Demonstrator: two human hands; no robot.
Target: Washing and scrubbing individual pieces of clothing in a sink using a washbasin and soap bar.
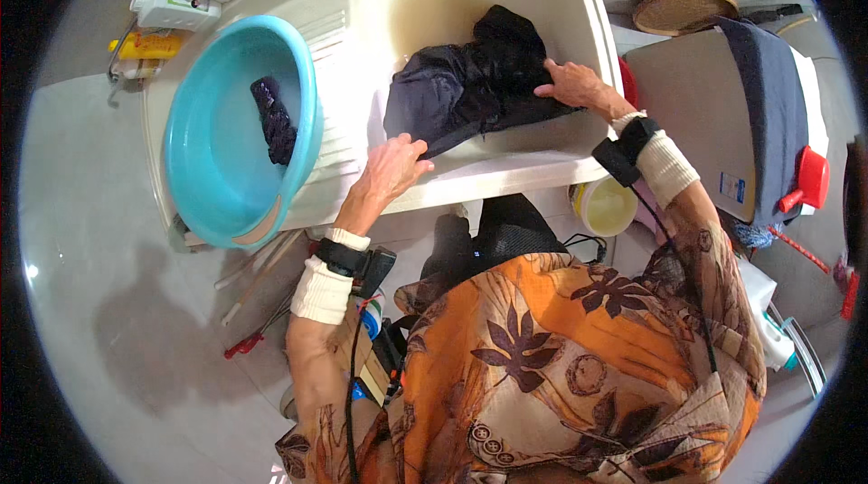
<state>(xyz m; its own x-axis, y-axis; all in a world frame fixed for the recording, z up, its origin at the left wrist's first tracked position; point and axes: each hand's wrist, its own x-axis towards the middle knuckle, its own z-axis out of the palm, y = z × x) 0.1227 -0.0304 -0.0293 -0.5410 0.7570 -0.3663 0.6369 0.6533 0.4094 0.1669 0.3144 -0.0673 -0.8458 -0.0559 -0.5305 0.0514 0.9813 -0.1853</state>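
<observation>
A wet black garment [468,87] lies spread and creased in the basin of a white laundry sink [468,175]. At its lower left corner, my left hand [393,169] grips the cloth between fingers and thumb, just above the sink's front rim. My right hand [576,87] holds the garment's right side near the right wall of the sink, its other fingers partly hidden. Between the hands, the lower edge of the cloth runs in a slanting line. Brownish water shows behind the garment.
Left on the ribbed washboard, a blue plastic basin [217,138] holds a twisted dark cloth [274,121]. Bottles, including a white jug [176,4], stand at the back left. Below the right rim is a pale bucket [607,206]. A red dipper [807,179] lies against a covered appliance [685,111].
</observation>
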